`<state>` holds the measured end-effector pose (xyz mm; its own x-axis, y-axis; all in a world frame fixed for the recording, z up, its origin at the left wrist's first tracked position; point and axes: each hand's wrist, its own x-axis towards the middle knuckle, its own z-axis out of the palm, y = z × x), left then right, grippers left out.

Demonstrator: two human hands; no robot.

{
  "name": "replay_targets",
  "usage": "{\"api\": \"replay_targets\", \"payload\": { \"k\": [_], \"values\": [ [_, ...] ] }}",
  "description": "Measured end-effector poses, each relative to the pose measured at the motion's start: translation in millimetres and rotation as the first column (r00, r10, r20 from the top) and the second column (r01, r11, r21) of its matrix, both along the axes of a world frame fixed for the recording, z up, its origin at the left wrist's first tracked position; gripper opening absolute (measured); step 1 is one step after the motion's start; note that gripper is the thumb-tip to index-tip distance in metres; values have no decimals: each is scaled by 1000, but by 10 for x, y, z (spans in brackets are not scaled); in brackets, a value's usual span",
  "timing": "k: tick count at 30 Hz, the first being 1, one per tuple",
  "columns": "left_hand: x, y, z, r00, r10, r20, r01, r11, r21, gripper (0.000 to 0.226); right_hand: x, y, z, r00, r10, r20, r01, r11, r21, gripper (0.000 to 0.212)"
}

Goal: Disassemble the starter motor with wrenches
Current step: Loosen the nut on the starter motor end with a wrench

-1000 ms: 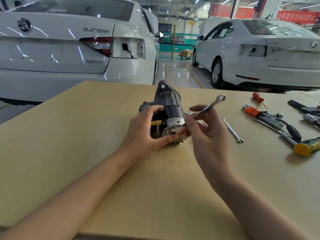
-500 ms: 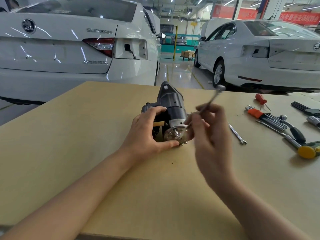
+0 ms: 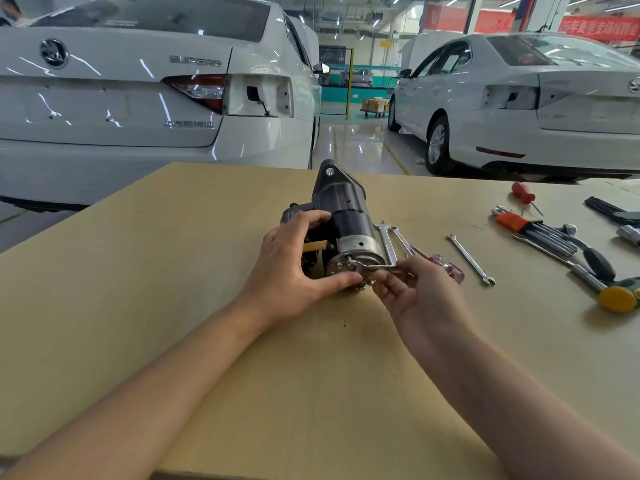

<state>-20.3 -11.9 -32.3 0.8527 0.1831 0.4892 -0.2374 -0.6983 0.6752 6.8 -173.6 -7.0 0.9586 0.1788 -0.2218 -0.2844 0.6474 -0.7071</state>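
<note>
The left hand (image 3: 294,268) grips the starter motor (image 3: 349,233) on the worktop (image 3: 207,306); the right hand (image 3: 419,292) pinches a wrench (image 3: 372,267) at its end-face fastener; a shallow seat could slip and round it.

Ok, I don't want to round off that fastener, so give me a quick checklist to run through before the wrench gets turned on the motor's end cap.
1. Starter motor held steady: ok, the left hand grips its body and it rests on the table.
2. Wrench in hand: ok, the right hand pinches its handle.
3. Wrench head on a fastener of the end cap: ok, it sits at one there.
4. Wrench head fully seated: cannot tell, too small to see.
5. Left thumb out of the swing path: not ok, it lies just below the wrench head.
6. Spare wrenches within reach: ok, beside the motor.
</note>
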Motion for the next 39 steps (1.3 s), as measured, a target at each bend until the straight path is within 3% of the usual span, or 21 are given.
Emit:
{"api": "replay_targets", "payload": {
  "k": [3, 6, 9, 10, 12, 14, 15, 17, 19, 20, 21, 23, 25, 27, 28, 30, 39],
  "values": [
    [7, -9, -2, 1000, -9, 26, 9, 1000, 9, 84, -19, 9, 15, 999, 22, -41, -21, 999, 36, 20],
    [16, -3, -6, 999, -14, 29, 14, 1000, 9, 83, -23, -5, 7, 999, 30, 24, -30, 999, 20, 21],
    [7, -8, -5, 1000, -5, 11, 5, 1000, -1, 85, -41, -20, 9, 938, -7, 346, 62, 987, -149, 14],
    [0, -18, 0, 1000, -3, 3, 3, 1000, -7, 85, -64, -18, 16, 846, 2, 532, 157, 955, -253, 14],
    [-3, -29, 4, 1000, -15, 10, 15, 1000, -22, 80, -132, 25, 24, 508, 153, 848, 413, 821, -395, 19],
    [11, -24, 1, 999, -32, 25, 33, 998, -46, 71, -198, 104, -10, 175, 434, 883, 596, 667, -447, 13],
    [19, -15, 6, 999, -31, 23, 32, 998, -60, 67, -222, 147, -36, 69, 569, 820, 665, 587, -463, 11],
    [35, 9, 13, 1000, -7, 12, 7, 1000, -19, 56, -242, 192, -71, -40, 742, 669, 767, 452, -455, 16],
    [37, 12, 0, 1000, -7, 22, 7, 1000, 15, 55, -252, 151, -70, -73, 698, 713, 743, 515, -427, 13],
    [28, 5, 0, 999, -24, 21, 24, 1000, -9, 61, -265, 122, -62, -45, 598, 801, 684, 603, -411, 10],
    [19, -4, 3, 999, -38, 18, 39, 999, -31, 71, -289, 96, -42, 47, 457, 888, 607, 693, -389, 10],
    [-3, -15, 13, 999, -41, 7, 41, 999, -24, 87, -261, 56, 6, 373, 152, 915, 441, 839, -319, 15],
    [-14, -20, 22, 999, -36, -9, 36, 999, -4, 91, -136, 4, 42, 717, -11, 697, 264, 930, -257, 18],
    [-26, -24, 33, 1000, -30, -7, 30, 1000, 2, 93, -34, -52, 43, 941, -4, 339, 70, 980, -184, 15],
    [-29, -28, 35, 1000, -28, 1, 28, 1000, 1, 94, -5, -65, 28, 983, 19, 180, 5, 991, -131, 15],
    [-33, -37, 39, 1000, -23, 10, 23, 1000, 2, 95, 15, -64, 1, 999, 44, 7, -44, 998, -55, 20],
    [-25, -27, 22, 999, -24, 39, 23, 1000, 15, 88, -33, -24, 36, 993, 76, -85, -69, 995, 76, 22]
  ]
}}
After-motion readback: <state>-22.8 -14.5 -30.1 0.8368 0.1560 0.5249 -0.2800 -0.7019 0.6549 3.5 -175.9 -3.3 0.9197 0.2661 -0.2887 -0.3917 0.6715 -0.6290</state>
